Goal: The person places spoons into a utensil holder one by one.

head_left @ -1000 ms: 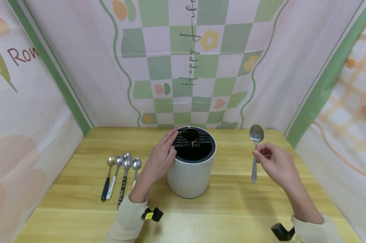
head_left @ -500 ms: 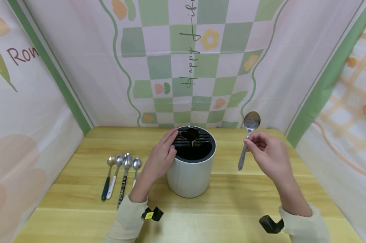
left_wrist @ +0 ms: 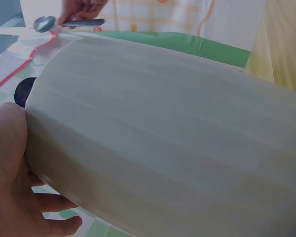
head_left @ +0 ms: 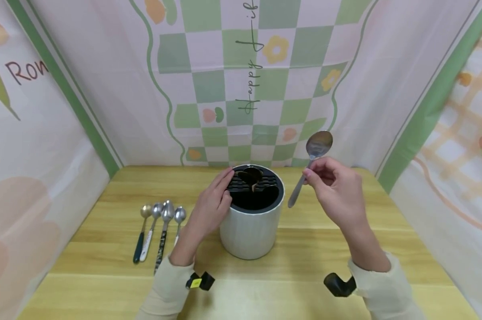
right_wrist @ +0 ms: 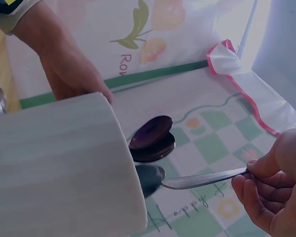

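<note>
Closest to you are your pale sleeves, each with a black wrist camera on its inner side, above a wood-grain table. Four spoons lie on the left, handles toward you: one dark-handled, one white-handled, one with a black-and-white patterned handle, and a fourth whose handle runs partly out of sight behind your left forearm.

Just beyond, between your hands, a round white holder stands upright, topped by a black slotted insert. Dark spoon heads rise from the slots, with a wide opening on your side of them.

Your left hand rests along the holder's left side, fingers laid out straight at the rim and thumb against the near wall. Your right hand is apart from it, raised on the other side, pinching a silver spoon between thumb and fingers just below the bowl. The spoon tilts — bowl up and to the right, handle end down and left, near the holder's rim.

Behind everything hangs a green-and-white checked cloth with flowers and lettering.
</note>
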Demonstrator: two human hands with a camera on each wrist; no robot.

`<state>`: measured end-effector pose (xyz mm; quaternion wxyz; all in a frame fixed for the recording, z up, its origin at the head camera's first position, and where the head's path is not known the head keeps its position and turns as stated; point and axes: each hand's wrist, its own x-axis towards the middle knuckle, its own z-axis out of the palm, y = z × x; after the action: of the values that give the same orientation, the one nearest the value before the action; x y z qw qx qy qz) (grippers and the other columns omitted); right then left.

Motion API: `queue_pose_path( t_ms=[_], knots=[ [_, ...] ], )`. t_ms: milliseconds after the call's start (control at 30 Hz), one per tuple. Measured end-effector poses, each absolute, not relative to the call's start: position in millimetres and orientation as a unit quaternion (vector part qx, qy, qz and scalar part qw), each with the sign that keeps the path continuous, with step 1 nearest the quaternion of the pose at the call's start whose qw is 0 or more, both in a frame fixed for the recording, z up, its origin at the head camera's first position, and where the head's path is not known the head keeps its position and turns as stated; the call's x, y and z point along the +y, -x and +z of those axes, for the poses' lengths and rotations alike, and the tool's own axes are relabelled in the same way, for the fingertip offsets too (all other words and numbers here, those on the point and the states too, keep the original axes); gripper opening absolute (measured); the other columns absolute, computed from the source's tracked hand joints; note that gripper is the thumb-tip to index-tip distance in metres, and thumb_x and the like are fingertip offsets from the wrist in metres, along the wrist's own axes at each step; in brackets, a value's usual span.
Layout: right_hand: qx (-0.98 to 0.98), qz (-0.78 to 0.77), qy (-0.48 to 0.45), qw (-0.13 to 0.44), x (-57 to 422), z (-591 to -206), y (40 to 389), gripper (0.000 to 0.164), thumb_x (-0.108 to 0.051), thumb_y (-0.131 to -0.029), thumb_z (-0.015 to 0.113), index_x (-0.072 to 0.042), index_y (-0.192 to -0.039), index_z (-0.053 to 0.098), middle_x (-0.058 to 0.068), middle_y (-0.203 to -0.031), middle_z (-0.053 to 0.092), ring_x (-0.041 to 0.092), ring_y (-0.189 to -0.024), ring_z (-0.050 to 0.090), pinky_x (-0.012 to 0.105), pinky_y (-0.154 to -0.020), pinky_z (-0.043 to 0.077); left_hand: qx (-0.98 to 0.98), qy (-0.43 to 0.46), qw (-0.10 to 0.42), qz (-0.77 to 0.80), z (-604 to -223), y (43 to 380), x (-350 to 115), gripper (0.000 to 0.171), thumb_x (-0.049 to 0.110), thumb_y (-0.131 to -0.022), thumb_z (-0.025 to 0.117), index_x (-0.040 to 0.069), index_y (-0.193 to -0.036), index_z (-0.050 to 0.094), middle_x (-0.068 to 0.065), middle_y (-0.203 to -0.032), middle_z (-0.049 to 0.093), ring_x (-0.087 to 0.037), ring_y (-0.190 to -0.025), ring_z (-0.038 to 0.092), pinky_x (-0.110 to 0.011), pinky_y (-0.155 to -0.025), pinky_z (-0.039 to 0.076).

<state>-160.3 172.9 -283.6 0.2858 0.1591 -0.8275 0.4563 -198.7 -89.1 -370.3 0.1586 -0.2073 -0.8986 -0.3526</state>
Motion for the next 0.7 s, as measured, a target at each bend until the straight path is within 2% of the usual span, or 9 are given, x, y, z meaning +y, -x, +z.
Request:
queue_pose_path(
  t_ms=[167,433,700],
  knots=[
    [-0.808,0.479,-0.179,0.293,158,-282,164,0.007,0.001,-0.089,0.069,0.007,-0.088,0.067,0.018,-0.081,0.069,-0.004,-0.069,0.065,0.008,-0.066,0.054,-0.898,0.208,0.163,-0.351,-370,199,-89,0.054,0.018,-0.100,0.036,0.008,-0.153,0.038,-0.002,-0.163,0.033,-0.022,-0.148,0.036,-0.041,-0.121,0.034],
    [-0.804,0.465,-0.223,0.296,143,-294,173,0.005,0.000,-0.088,0.071,0.004,-0.087,0.069,0.014,-0.079,0.072,-0.003,-0.070,0.065,0.007,-0.069,0.054,-0.898,0.209,0.173,-0.347,-373,201,-89,0.054,0.017,-0.099,0.036,0.007,-0.152,0.041,-0.003,-0.161,0.036,-0.022,-0.147,0.038,-0.041,-0.119,0.037],
    [-0.815,0.441,-0.244,0.286,134,-311,179,0.004,0.001,-0.086,0.074,0.002,-0.086,0.070,0.011,-0.078,0.073,0.011,-0.069,0.070,0.006,-0.070,0.054,-0.897,0.206,0.172,-0.350,-373,201,-89,0.054,0.018,-0.098,0.036,0.007,-0.152,0.041,-0.002,-0.161,0.036,-0.022,-0.147,0.038,-0.042,-0.119,0.038]
  ],
)
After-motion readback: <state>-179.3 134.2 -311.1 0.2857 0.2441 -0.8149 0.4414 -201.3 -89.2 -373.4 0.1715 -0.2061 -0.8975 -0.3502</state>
